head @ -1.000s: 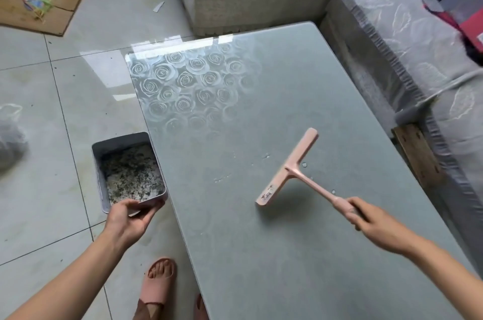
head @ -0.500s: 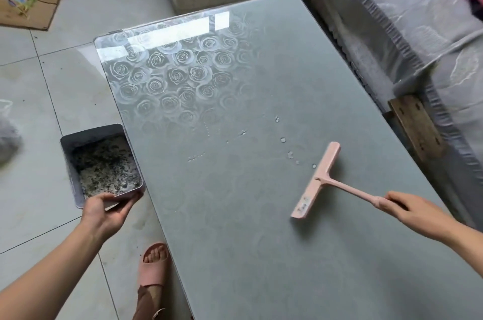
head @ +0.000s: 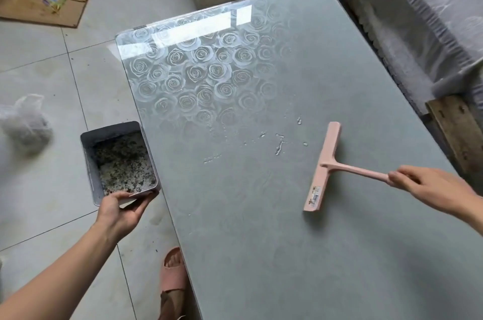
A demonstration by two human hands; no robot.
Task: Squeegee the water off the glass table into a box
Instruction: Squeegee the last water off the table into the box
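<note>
Sideways, squeegee (head: 323, 166) blade running near-to-far, handle toward right hand (head: 428, 189).

This looks like a lived-in home, likely a sitting room. A low glass tabletop (head: 326, 84) printed with a rose pattern fills the centre of the frame, hemmed in at the top and the right by upholstered seating (head: 431, 18) under leaf-patterned covers. Large pale floor tiles (head: 39, 79) run down the left side, with flattened cardboard (head: 39, 8) in the upper left corner. At the bottom edge a foot in a pink house slipper (head: 173, 278) stands beside the tabletop.
</note>
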